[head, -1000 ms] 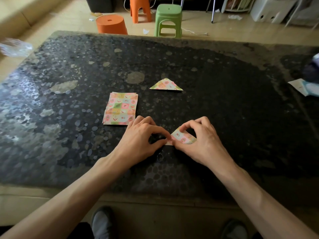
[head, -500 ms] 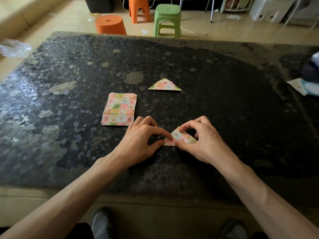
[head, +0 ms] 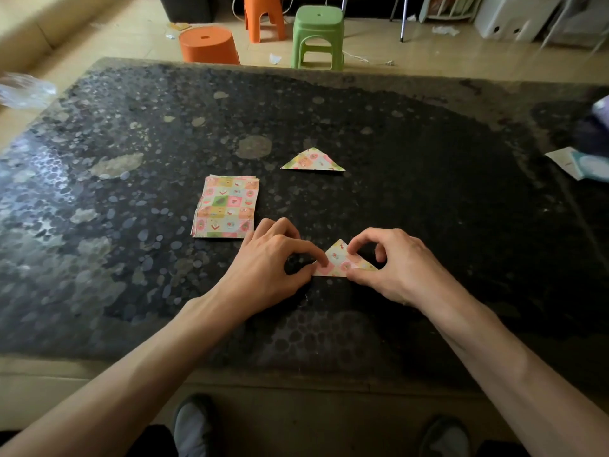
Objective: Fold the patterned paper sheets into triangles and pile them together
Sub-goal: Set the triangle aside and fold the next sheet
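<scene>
Left grip (head: 263, 260) and right grip (head: 397, 263) each pinch a corner of the small pastel-patterned paper triangle (head: 339, 260), which lies flat on the dark speckled tabletop (head: 428, 192) between them. Risk: uneven pressure skews the crease and the layers slip. The finished patterned triangle (head: 313, 161) lies beyond the grips, so a loose carry could spring the fold open.

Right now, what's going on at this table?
A person is folding patterned paper on a dark table. The left hand and right hand each pinch an end of the near triangle, which lies on the table, apparently to sharpen its crease. A finished triangle lies farther back, apart from it, so the near one is not yet piled. A stack of flat sheets sits just beyond the left hand.
</scene>
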`<state>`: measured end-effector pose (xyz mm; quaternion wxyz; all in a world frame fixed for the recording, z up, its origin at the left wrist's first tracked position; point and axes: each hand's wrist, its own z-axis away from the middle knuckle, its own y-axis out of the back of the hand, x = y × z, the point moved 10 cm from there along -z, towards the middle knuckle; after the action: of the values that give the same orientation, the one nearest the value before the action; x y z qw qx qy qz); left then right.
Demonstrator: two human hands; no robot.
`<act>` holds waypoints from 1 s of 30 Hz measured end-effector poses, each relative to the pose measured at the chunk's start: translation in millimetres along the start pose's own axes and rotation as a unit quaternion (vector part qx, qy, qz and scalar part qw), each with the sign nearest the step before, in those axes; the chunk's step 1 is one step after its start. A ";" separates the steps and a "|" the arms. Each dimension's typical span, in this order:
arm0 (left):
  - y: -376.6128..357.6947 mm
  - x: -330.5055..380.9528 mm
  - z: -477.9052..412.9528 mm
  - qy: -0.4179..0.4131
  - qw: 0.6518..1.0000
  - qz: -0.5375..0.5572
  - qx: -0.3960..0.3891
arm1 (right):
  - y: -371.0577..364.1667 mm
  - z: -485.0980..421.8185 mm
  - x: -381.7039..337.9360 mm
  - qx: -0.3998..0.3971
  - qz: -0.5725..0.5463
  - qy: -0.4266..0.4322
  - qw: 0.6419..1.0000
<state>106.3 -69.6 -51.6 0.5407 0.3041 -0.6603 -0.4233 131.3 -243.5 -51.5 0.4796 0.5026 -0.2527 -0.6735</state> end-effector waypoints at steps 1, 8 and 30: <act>0.3 1.1 -1.2 0.001 1.000 0.003 0.004 | 0.1 -0.1 0.6 -0.003 -0.003 -0.005 1.000; -5.8 20.1 -8.2 -0.011 0.996 -0.061 0.062 | -0.4 -1.0 6.7 -0.008 -0.058 -0.010 0.998; -17.5 21.9 -13.1 -0.013 1.000 0.006 0.022 | -2.4 -7.0 19.6 -0.050 -0.126 -0.012 0.991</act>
<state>112.9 -99.4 -56.4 0.5280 0.3067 -0.6781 -0.4090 136.1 -259.2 -64.5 0.4119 0.4980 -0.1591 -0.7463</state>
